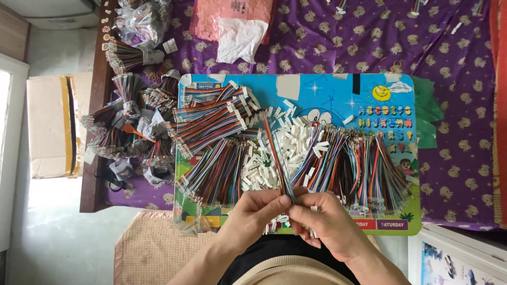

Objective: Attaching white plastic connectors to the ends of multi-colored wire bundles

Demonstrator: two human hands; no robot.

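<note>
Table cloth: I see a purple patterned cloth (327, 42) covering the table from 9 o'clock round to 3 o'clock.
Cardboard box: a box with tape (50, 124) sits on the floor at 9 o'clock, well apart from the hands.
Work board: a blue cartoon-printed board (327, 92) lies in the centre on the cloth; almost everything I am handling rests on it.
Pink bag: a pink plastic bag with white paper (235, 24) lies at 12 o'clock, beyond the board.
Tied bundles: banded bundles of coloured wire (124, 124) are piled at 9 o'clock, just off the board's left edge.
Finished cables: multicoloured cables with white end plugs (208, 124) are stacked at 10 o'clock on the board.
Loose wires: cut coloured wires (364, 163) fan out at 3 o'clock of my hands, with another heap (216, 174) at 10 o'clock of them.
Connector pile: small white plastic housings (293, 145) are heaped at 12 o'clock, between the two wire heaps.
Left hand: my left hand (253, 211) is pinched shut on the wire strip.
Right hand: my right hand (325, 221) is closed on the same strip, fingertips touching the left's.
Wire strip: the multicoloured strip (274, 153) runs from my fingertips toward 12 o'clock across the connector pile.
</note>
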